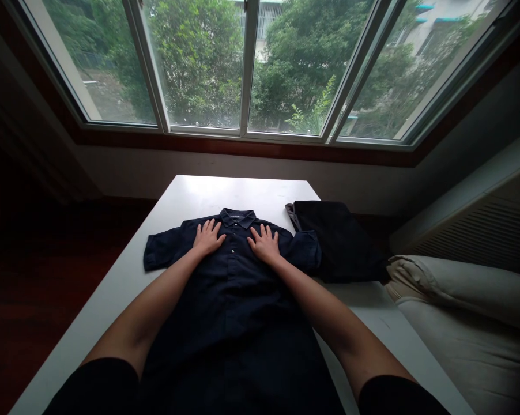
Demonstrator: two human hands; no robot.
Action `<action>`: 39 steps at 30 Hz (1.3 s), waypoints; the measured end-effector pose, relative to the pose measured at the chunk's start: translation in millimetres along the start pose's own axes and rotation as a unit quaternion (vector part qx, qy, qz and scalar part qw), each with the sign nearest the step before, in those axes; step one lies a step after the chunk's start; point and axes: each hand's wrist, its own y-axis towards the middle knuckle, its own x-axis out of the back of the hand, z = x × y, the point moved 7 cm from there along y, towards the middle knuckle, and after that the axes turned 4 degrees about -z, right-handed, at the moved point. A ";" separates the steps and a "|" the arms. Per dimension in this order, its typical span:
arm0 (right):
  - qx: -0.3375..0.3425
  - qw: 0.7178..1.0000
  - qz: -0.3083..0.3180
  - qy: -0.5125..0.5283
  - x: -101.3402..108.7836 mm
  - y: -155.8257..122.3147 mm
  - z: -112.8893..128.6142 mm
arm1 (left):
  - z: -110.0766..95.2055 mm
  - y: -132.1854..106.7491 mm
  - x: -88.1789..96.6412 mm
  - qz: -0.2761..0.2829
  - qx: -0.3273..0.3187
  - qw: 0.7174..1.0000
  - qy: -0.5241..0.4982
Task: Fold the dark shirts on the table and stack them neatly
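Note:
A dark navy short-sleeved shirt (234, 300) lies front up on a white table (242, 190), its collar toward the window and its buttons down the middle. My left hand (208, 237) rests flat on the shirt's chest, left of the collar, fingers spread. On the other side of the button line, my right hand (264, 244) lies flat too, with its fingers apart. Neither hand grips the cloth. Both sleeves stretch out sideways, and the lower part of the shirt runs toward me between my forearms.
Folded black clothing (342, 242) lies at the table's right edge, touching the shirt's right sleeve. A cream cushioned seat (467, 323) stands close on the right. Beyond the table is a wall with a wide window (245, 69). Dark red floor (39, 300) shows on the left.

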 end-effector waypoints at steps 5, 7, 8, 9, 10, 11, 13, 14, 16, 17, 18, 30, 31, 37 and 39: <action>0.005 1.000 0.018 0.007 -5.6 10.3 -3.4 | 1.7 0.8 -10.2 0.017 0.000 1.000 -0.002; 0.010 1.000 0.027 0.009 -6.5 22.2 -5.7 | 4.2 5.8 -11.8 0.023 0.004 1.000 -0.001; 0.012 0.999 0.032 0.010 -7.3 28.5 -7.0 | 5.7 9.4 -12.3 0.026 0.006 1.000 -0.001; 0.014 0.999 0.035 0.011 -8.2 34.7 -8.3 | 7.3 13.5 -12.8 0.029 0.009 1.000 0.000; 0.017 0.999 0.037 0.012 -9.1 40.6 -9.4 | 8.8 18.1 -13.3 0.032 0.010 0.999 0.001; 0.021 0.999 0.039 0.012 -10.1 46.1 -10.4 | 10.4 22.8 -13.8 0.034 0.012 0.999 0.001; 0.028 0.999 0.043 0.012 -12.0 55.6 -12.2 | 13.4 32.2 -15.1 0.039 0.015 0.999 0.002; 0.031 0.998 0.045 0.012 -12.8 59.8 -12.9 | 14.8 36.8 -15.7 0.040 0.016 0.999 0.002; 0.035 0.998 0.046 0.012 -14.0 67.5 -14.0 | 17.5 45.3 -17.1 0.042 0.018 0.999 0.003; 0.036 0.998 0.045 0.013 -14.5 71.4 -14.5 | 18.9 49.5 -17.7 0.043 0.018 0.999 0.003; 0.037 0.998 0.043 0.014 -14.9 75.4 -15.1 | 20.2 53.8 -18.4 0.044 0.018 0.999 0.004; 0.036 0.999 0.037 0.014 -25.3 129.4 -17.9 | 38.1 108.0 -24.7 0.051 0.005 0.999 0.007; 0.036 0.999 0.037 0.014 -25.0 132.2 -17.5 | 39.5 109.9 -24.9 0.052 0.003 0.999 0.008; 0.037 0.998 0.041 0.008 -25.2 145.7 -15.6 | 41.2 117.9 -24.7 0.055 0.004 0.998 0.011; 0.037 0.998 0.043 0.009 -23.9 148.8 -16.5 | 38.4 118.3 -21.7 0.054 0.010 0.998 0.010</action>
